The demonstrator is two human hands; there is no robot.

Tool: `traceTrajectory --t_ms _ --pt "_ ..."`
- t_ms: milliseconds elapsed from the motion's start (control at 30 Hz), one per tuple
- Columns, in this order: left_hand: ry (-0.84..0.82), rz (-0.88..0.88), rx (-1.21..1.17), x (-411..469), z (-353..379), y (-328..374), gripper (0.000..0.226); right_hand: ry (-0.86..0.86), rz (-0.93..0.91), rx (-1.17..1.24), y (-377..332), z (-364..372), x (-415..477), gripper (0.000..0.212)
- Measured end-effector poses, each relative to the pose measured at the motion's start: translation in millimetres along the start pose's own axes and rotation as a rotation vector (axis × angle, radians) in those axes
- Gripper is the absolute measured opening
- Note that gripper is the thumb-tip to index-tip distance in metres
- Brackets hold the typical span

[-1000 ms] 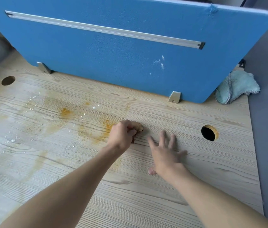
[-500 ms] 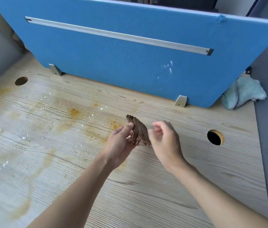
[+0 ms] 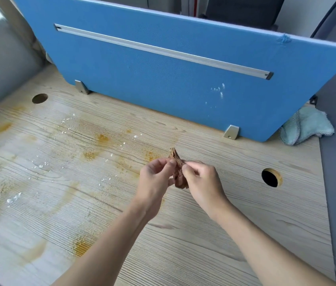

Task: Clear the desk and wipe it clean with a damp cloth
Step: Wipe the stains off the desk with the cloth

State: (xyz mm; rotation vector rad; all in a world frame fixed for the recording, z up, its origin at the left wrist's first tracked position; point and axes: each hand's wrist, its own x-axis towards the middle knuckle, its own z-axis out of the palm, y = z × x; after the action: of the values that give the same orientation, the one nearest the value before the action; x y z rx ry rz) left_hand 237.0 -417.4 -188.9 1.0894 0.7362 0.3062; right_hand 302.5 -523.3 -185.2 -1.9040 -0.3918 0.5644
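Both hands pinch one stained brown wad above the smeared wooden desk: left hand and right hand, fingers curled.

The left hand and right hand meet over the middle of the table, each pinching a brown, crumpled wad between thumb and fingers, its tip sticking up past them (cloth or paper, cannot tell). Orange stains and white flecks spread over the wood to the left. A blue screen with a silver rail stands along the far edge on two brackets. One round hole lies right of the hands, another hole far left. A teal cloth lies bunched at the far right corner, just beside the screen
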Motion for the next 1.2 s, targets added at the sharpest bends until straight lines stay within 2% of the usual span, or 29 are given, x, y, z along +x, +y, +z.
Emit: traceTrajectory --t_ms 100,167,233,300,333,433,600,700,833,933,1100,1200 --pt "0.039 -0.023 0.007 -5 5 5 0.018 -0.009 0.185 0.263 -3 1 0 0.029" --pt "0.015 -0.063 -0.043 -9 8 12 0.027 -0.019 0.237 0.344 -3 0 0 0.027" --pt "-0.064 -0.115 -0.171 -12 6 16 0.032 -0.079 0.149 0.265 -4 -4 -4 0.025" --pt "-0.131 -0.143 -0.272 -14 5 18 0.023 -0.119 0.013 0.109 -6 -8 -10 0.024" --pt "-0.148 -0.139 -0.288 -17 6 18 0.019 -0.081 -0.027 0.036 -4 -8 -10 0.022" --pt "-0.146 -0.066 -0.197 -22 8 13 0.02 0.043 -0.076 -0.103 -1 -9 -10 0.023" --pt "-0.135 0.087 -0.024 -30 8 8 0.022 0.0 -0.147 -0.19 -7 -10 -13 0.029" --pt "-0.107 0.078 -0.033 -33 11 9 0.028 0.039 -0.166 -0.284 -9 -8 -18 0.038" --pt "-0.15 0.081 -0.05 -39 11 9 0.033 0.134 -0.173 -0.275 -14 -9 -25 0.026" --pt "-0.173 0.102 -0.018 -44 8 11 0.034 0.099 -0.093 -0.177 -15 -9 -28 0.02" --pt "-0.288 0.178 0.088 -53 3 15 0.034 0.073 -0.128 -0.207 -19 -14 -33 0.012" --pt "-0.232 0.215 0.151 -58 5 14 0.028 0.091 -0.137 -0.233 -22 -15 -36 0.024"
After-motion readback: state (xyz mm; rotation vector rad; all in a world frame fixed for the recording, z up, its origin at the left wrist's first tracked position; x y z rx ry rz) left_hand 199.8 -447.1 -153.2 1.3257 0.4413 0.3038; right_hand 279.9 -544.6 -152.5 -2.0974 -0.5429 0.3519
